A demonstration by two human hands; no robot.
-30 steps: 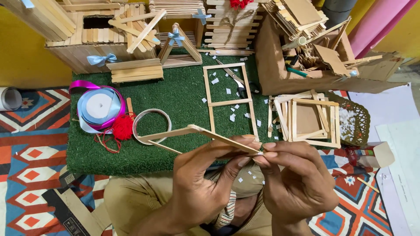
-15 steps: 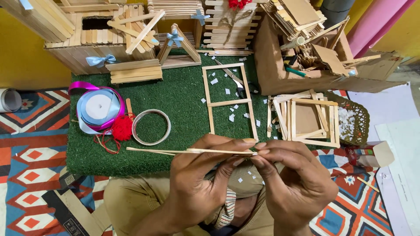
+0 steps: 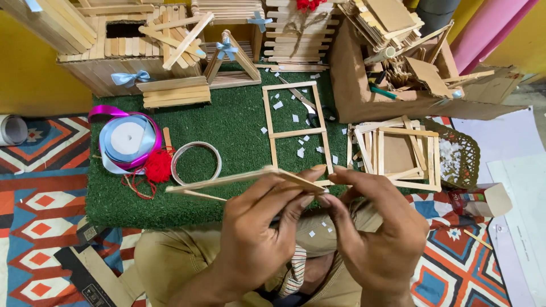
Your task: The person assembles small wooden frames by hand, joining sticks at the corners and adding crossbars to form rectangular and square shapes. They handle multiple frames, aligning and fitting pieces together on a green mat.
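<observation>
While both hands (image 3: 318,227) pinch the stick frame (image 3: 244,181), its left end overhangs green turf (image 3: 227,125).

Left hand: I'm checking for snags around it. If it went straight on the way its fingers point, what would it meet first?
Probably the stick frame it already holds; beyond that, the right hand fingertips, though depth is unclear.

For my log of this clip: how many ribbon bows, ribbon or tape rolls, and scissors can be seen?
Light blue ribbon bows: 3
Ribbon or tape rolls on the green mat: 2
Scissors: 1
Total: 6
</observation>
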